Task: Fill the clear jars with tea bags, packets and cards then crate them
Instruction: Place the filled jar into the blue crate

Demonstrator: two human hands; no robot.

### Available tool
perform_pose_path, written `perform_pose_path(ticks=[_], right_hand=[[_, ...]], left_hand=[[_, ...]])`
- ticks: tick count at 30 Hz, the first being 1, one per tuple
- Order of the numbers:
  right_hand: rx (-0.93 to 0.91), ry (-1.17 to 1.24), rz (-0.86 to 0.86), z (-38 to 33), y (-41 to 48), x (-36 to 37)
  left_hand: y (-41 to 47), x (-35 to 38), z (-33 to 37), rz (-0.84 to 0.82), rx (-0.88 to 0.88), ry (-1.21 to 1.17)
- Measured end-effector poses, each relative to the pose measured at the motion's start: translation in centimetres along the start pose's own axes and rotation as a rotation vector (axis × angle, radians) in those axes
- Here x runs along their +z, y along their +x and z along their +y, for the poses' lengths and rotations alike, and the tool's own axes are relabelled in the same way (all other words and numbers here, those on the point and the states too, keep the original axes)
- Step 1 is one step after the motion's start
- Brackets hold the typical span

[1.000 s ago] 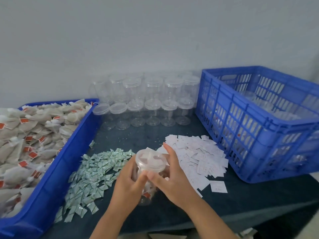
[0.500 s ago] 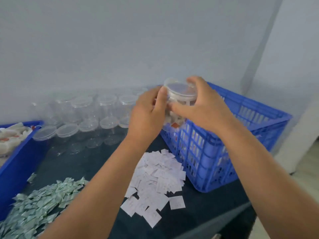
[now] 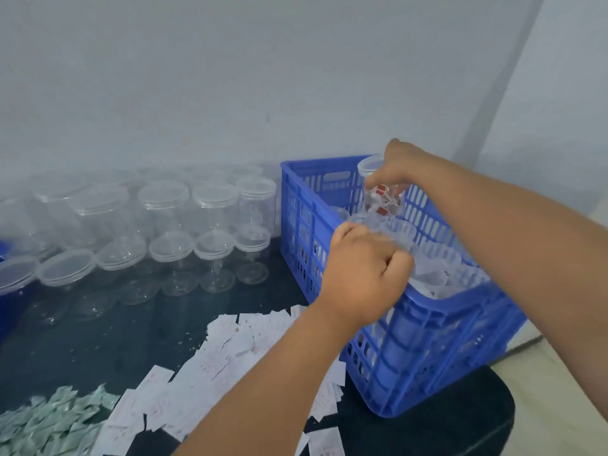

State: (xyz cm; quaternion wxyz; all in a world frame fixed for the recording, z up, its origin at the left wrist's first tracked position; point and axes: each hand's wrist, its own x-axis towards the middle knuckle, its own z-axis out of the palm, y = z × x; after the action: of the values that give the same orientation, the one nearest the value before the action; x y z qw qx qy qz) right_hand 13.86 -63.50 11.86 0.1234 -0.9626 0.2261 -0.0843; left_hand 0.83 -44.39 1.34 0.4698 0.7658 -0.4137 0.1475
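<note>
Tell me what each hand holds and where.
Right hand grips the filled jar at its lidded top, above the crate. Left hand: curled, cannot tell.

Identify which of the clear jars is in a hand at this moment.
The jar gripped near its lid by the right hand above the blue crate. Unlike the table jars, which stand empty and untouched, it holds red-tagged tea bags.

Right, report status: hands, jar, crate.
Right hand grips filled jar near its lid, above blue crate. Left hand curled over crate's near wall, hold unclear. Crated jars close below.
</note>
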Motion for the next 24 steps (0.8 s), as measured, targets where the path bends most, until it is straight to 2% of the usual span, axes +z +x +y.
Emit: perform_pose_path(ticks=[2,6,10,16,21,24], right_hand=[[0.007,0.017,-0.009,-0.4,2.6,1.3],[-0.065,-0.097,0.040,-1.1,6.7,5.4],[-0.069,-0.036,0.041,-1.3,9.1,8.7],[-0.005,-0.099,-0.082,-0.7,10.1,7.9],[-0.009,0.051,-0.063,0.1,10.0,7.5],[-0.001,0.374,-0.193,-0.1,9.6,7.7]], left_hand=[[-0.1,0.5,-0.2,0.037,0.022,-0.038],[0.0,1.1,-0.7,0.097,0.060,-0.048],[0.3,1.6,-1.4,0.140,0.099,-0.040],[0.3,1.7,-1.7,0.161,0.107,-0.029],[0.3,1.7,-1.4,0.149,0.104,-0.028],[0.3,1.5,-1.3,0.130,0.097,-0.021]])
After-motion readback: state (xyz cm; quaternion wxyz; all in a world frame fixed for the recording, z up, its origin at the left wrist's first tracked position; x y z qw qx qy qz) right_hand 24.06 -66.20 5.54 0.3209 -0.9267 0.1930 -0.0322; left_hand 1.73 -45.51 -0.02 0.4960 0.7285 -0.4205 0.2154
